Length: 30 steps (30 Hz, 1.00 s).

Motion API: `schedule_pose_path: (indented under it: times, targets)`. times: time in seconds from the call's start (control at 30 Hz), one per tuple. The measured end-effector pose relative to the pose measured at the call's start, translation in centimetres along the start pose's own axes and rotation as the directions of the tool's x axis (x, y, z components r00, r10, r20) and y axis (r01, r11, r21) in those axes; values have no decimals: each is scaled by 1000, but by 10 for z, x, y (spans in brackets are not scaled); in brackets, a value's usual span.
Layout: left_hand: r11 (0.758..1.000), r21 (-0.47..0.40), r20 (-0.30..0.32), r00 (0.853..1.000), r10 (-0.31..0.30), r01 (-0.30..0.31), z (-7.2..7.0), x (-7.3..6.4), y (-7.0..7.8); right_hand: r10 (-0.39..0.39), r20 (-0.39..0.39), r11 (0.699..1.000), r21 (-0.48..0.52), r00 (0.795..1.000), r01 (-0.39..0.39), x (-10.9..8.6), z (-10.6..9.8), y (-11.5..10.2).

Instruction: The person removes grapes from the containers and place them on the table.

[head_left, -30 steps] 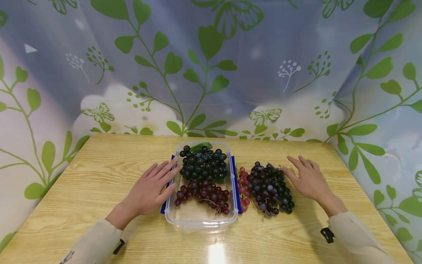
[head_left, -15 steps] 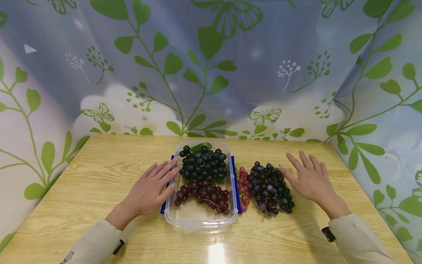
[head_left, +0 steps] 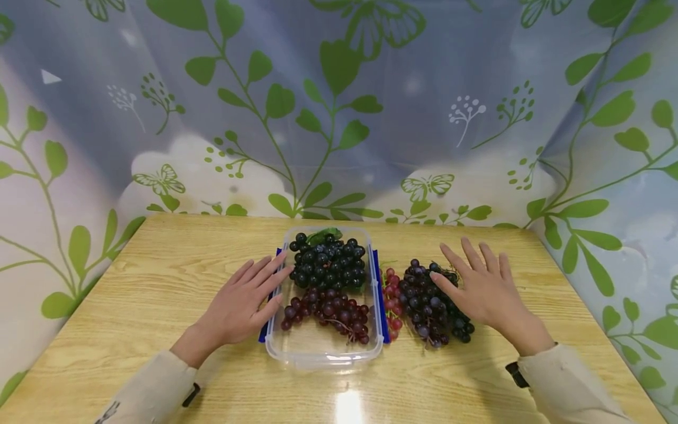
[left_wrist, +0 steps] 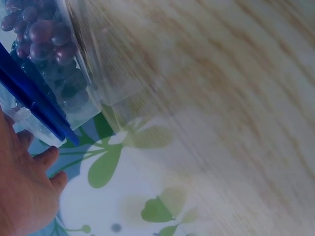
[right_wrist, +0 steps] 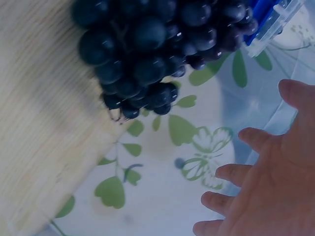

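A clear plastic container (head_left: 325, 357) with blue side clips holds a bunch of dark green-black grapes (head_left: 328, 262) at the back and a bunch of dark red grapes (head_left: 328, 310) in front. My left hand (head_left: 240, 303) rests at its left side, fingers straight over the rim. To the container's right lie a bunch of light red grapes (head_left: 392, 300), a purple-black bunch (head_left: 425, 303) and a blackish-green bunch (head_left: 464, 327). Over the right end of these my right hand (head_left: 487, 288) is spread, holding nothing; it covers part of the blackish-green bunch.
The wooden table (head_left: 159, 271) carries the container and the loose bunches. Behind and on both sides hangs a patterned curtain (head_left: 413, 135) with green leaves and butterflies, close to the table's far edge.
My right hand has moved left over the loose grapes and its fingers have spread wider. The left hand and the container have stayed in place.
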<state>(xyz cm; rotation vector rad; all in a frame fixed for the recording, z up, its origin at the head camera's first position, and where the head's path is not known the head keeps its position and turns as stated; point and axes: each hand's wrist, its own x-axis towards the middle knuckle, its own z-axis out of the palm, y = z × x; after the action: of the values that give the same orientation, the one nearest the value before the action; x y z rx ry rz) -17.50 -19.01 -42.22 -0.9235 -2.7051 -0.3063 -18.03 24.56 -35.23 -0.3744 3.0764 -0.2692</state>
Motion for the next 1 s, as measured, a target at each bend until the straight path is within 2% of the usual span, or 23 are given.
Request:
schedule_pose_path:
  times: [0.47,1.0]
  targets:
    - [999,38,-10,1000,15,-15,-2,1,0,-89,-14,996,-17,996,89,3,1,-35]
    - [998,57,12,1000,19,-19,-7,2,1,-186,-33,982,-45,982,185,15,4,-73]
